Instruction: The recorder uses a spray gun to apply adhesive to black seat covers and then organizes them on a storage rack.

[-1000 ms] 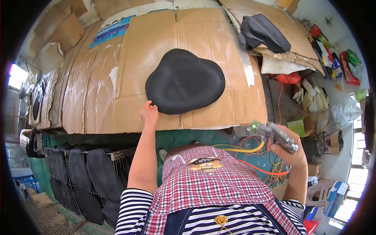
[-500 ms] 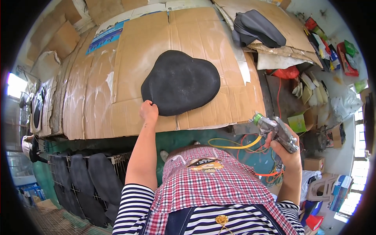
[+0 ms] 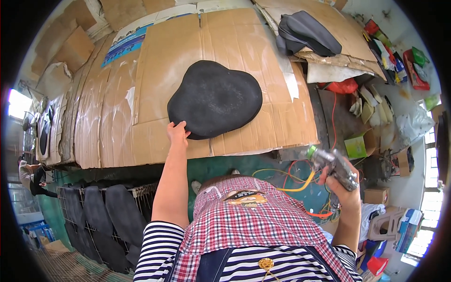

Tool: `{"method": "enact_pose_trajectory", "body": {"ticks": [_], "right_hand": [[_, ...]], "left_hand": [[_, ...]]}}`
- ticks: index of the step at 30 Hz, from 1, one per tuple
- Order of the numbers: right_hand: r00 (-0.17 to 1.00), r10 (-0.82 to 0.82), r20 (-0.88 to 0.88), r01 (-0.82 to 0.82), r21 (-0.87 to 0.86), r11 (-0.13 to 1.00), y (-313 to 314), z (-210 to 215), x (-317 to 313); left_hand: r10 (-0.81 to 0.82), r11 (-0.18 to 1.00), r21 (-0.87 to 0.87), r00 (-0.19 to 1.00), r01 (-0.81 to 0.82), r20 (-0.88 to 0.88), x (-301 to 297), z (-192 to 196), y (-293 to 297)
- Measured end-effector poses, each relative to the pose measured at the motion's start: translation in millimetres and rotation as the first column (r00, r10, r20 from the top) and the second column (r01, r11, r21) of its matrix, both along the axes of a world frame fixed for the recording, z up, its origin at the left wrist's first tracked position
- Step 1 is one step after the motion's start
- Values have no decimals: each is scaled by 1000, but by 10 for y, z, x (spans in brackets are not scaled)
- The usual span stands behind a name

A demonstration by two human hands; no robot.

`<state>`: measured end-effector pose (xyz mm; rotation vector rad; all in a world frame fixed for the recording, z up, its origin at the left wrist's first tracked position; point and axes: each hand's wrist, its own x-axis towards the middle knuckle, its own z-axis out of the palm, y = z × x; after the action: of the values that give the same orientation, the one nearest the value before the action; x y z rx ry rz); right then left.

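I have the black, three-lobed pad [image 3: 213, 101] lying flat near the middle of the frame, with pale specks on its upper face. The left hand [image 3: 179, 133] touches its lower-left edge, fingers bent at the rim; I cannot tell whether they pinch it or only rest there. Under the pad I see the cardboard-covered counter [image 3: 164, 70], scuffed with whitish marks.

Right of center, beyond the counter's near edge, the right hand [image 3: 346, 187] has its fingers wrapped around a metal spray gun [image 3: 334, 167] with a green ring, its nose pointing up and left. A yellow hose [image 3: 307, 183] curves just below the gun.

At upper right I make out a heap of dark gray material [image 3: 310, 33] on more cardboard. At lower left, dark pieces [image 3: 124, 207] hang over a wire rack [image 3: 143, 190]. Another person [image 3: 26, 174] shows at the far left edge.
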<state>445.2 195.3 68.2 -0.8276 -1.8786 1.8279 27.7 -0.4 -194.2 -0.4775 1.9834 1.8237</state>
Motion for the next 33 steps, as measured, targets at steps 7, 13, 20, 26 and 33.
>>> {"method": "enact_pose_trajectory", "body": {"ticks": [7, 13, 20, 26, 33], "right_hand": [[996, 82, -36, -85, -91, 992, 25, -5, 69], [996, -75, 52, 74, 22, 997, 32, 71, 144], [1000, -24, 18, 24, 16, 1000, 30, -31, 193], [988, -128, -86, 124, -52, 991, 59, -119, -99], [994, 62, -88, -56, 69, 996, 62, -465, -155]], "left_hand": [[-26, 990, 143, 996, 14, 87, 180, 227, 122], [-40, 984, 179, 996, 26, 75, 137, 204, 97], [-64, 978, 203, 996, 49, 68, 173, 379, 192], [-105, 933, 353, 992, 76, 63, 142, 561, 252], [-139, 640, 744, 981, 192, -134, -208, 1573, 944]]}}
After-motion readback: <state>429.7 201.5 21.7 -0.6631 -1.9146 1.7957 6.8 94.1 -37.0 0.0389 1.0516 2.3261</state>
